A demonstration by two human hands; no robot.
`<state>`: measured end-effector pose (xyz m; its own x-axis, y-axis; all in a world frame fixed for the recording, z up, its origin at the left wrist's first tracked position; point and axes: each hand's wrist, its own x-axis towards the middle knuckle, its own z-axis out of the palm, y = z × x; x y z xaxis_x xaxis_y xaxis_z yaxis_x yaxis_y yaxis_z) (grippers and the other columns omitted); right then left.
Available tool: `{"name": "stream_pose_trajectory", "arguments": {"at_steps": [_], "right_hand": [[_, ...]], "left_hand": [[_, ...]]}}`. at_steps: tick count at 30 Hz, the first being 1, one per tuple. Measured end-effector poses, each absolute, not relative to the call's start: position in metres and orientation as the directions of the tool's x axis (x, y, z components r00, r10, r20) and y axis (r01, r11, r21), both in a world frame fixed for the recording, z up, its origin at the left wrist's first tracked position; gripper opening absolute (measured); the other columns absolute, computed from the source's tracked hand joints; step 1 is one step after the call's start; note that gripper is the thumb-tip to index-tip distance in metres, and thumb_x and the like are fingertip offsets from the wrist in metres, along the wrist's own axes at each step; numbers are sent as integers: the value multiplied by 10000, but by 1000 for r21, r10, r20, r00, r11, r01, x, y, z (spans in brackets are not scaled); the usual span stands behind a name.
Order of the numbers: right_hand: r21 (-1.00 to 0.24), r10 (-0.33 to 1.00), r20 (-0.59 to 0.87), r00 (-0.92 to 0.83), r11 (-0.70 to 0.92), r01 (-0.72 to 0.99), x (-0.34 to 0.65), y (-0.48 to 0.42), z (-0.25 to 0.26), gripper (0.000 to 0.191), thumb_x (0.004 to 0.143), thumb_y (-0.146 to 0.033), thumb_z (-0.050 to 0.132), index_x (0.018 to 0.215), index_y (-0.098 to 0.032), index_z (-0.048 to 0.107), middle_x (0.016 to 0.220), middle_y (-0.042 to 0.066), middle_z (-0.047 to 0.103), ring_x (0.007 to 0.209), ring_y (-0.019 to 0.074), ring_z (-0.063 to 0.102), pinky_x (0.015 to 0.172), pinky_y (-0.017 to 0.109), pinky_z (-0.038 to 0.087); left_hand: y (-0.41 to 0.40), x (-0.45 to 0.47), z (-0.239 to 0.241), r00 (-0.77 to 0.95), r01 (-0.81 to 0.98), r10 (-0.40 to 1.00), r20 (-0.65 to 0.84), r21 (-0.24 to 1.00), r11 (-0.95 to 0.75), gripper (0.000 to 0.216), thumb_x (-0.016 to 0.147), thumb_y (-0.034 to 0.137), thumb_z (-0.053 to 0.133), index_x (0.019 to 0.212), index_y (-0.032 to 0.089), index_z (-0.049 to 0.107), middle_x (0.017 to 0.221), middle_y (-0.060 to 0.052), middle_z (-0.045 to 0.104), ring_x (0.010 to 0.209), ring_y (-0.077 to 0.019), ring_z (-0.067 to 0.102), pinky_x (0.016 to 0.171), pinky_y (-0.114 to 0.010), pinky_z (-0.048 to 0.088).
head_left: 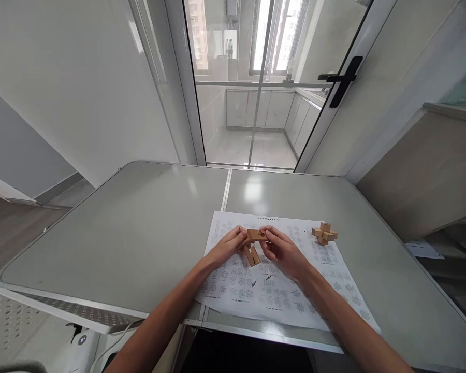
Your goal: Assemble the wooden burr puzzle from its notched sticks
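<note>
Wooden puzzle pieces (pixel 253 244): pale, matt, smooth. Assembled wooden cross (pixel 324 233): same finish. Printed sheet (pixel 279 290): white matt paper. Table (pixel 140 228): grey, smooth, glossy, metal-edged.

Nothing is coming through as readable text here. The printed sheet (pixel 279 290) lying on the table (pixel 140 233) is carrying a short heading line along its far edge and rows of tiny captions beneath its diagrams, but all of it is showing too small and blurred to make out. The wooden pieces (pixel 254 241) above the sheet are showing a small dark mark or two, and these are not resolving into any letter or number.
</note>
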<state>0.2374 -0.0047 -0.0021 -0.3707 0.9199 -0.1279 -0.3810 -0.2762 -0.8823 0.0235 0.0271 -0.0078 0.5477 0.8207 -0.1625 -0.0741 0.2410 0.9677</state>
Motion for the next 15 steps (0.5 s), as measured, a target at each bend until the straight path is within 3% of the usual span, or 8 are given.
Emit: {"name": "stream_pose_trajectory", "arguments": {"at_steps": [7, 15], "right_hand": [[-857, 915, -132, -382, -299, -420, 239, -5, -4, 307, 959, -487, 722, 1089, -226, 628, 722, -29, 573, 507, 80, 399, 506, 235, 284], [-858, 914, -137, -382, -302, -415, 238, -5, -5, 315, 936, -486, 737, 1072, -222, 631, 706, -28, 578, 504, 79, 405, 502, 231, 296]], "left_hand": [[28, 23, -9, 554, -59, 817, -157, 972, 227, 492, 936, 683, 593, 915, 203, 487, 840, 3, 567, 734, -142, 503, 695, -272, 365], [30, 22, -9, 522, 13, 848, -94, 995, 102, 504, 938, 690, 581, 887, 192, 522, 858, -8, 562, 801, -163, 514, 752, -287, 401]]}}
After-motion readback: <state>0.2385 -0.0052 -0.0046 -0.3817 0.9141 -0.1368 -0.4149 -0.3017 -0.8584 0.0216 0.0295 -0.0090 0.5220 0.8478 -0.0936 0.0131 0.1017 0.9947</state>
